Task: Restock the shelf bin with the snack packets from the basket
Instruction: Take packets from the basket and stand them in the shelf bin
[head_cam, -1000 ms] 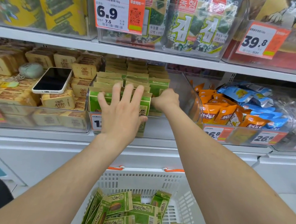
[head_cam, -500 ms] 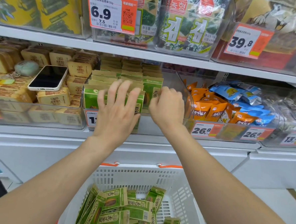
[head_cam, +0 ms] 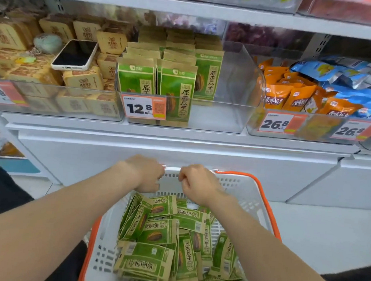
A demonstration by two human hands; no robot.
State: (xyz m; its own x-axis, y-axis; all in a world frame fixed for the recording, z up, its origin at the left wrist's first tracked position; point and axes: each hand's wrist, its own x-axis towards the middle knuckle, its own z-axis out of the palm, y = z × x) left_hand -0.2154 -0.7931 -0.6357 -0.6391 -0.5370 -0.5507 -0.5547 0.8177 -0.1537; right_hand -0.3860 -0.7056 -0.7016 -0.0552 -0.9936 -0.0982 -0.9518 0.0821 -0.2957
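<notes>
Green sunflower-seed snack packets (head_cam: 163, 236) lie piled in a white basket (head_cam: 250, 200) with an orange rim, low in the view. My left hand (head_cam: 144, 173) and right hand (head_cam: 197, 184) hover side by side over the basket's far end, just above the pile, fingers curled under and holding nothing. On the shelf above, a clear bin (head_cam: 231, 119) holds upright rows of the same packets (head_cam: 177, 87) on its left side. Its front right part holds no packets.
A price tag reading 12.8 (head_cam: 144, 108) hangs on the bin's front. A phone (head_cam: 74, 55) lies on tan packets (head_cam: 81, 82) in the left bin. Orange packets (head_cam: 289, 99) and blue packets (head_cam: 340, 78) fill the right bin. A white cabinet front (head_cam: 179, 153) stands behind the basket.
Both hands have left the packets in the shelf bin and dropped to the basket. The view has tilted down.
</notes>
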